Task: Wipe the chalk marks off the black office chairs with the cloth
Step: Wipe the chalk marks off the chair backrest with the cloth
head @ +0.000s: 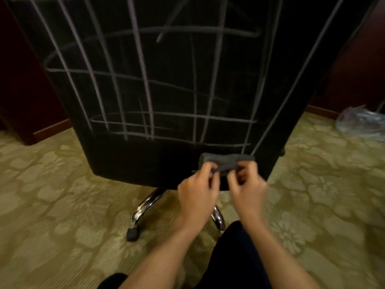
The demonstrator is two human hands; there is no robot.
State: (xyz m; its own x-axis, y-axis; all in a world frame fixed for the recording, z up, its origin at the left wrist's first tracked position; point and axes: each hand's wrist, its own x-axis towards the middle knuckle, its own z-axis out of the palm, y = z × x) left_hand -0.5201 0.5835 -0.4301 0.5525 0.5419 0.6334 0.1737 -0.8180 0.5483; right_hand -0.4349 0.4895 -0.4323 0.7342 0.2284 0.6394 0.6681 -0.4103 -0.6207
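The back of a black office chair (pixel 162 159) fills the upper view, crossed by many pale chalk marks (pixel 145 84) in a rough grid. A small grey cloth (pixel 226 160) is held in front of the chair back's lower right part. My left hand (pixel 198 190) pinches the cloth's left end with curled fingers. My right hand (pixel 249 186) pinches its right end the same way. The cloth is stretched between both hands, just below the lowest chalk lines.
The chair's chrome base legs (pixel 145 203) and a black caster (pixel 132 233) stand on patterned green carpet (pixel 52 205). A crumpled clear plastic bag (pixel 362 124) lies at the right by dark wooden furniture (pixel 350 76). My dark-trousered knee (pixel 235 247) is at the bottom.
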